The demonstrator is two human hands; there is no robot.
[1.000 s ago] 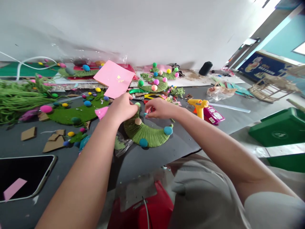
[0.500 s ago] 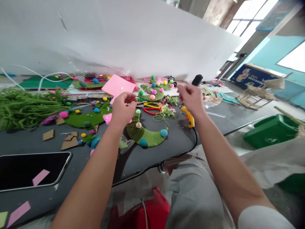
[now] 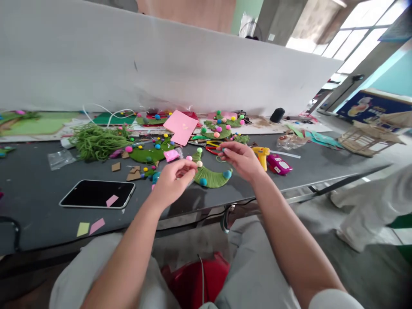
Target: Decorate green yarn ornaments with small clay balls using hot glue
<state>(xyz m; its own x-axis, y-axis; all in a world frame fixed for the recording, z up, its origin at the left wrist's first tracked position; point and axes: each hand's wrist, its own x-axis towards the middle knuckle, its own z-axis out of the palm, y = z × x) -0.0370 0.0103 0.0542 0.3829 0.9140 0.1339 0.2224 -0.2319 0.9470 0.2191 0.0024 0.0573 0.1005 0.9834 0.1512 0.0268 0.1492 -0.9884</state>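
A crescent wrapped in green yarn (image 3: 214,178) lies near the front of the dark table, with blue, mint, pink and cream pompoms on it. My left hand (image 3: 175,178) is beside its left end, fingers curled and thumb tip close to them. Whether anything is pinched there is hidden. Above the crescent's right side, my right hand (image 3: 243,161) has thumb and fingertips together. A tiny blue-green spot shows at those fingertips, too small to name. Red- and yellow-handled tools (image 3: 213,148) lie just behind, partly covered by my right fingers.
A yellow glue gun (image 3: 262,156) and a purple device (image 3: 279,165) are right of my right hand. Leftward lie a phone (image 3: 96,194), green yarn (image 3: 98,143), cardboard scraps (image 3: 133,173) and pink paper (image 3: 182,126). A white board (image 3: 193,64) stands behind. Another person's leg (image 3: 373,206) is at right.
The camera view has shifted, showing more of the table's left side. My hands have come closer together and lower, near the crescent. The purple device now shows beside the glue gun.
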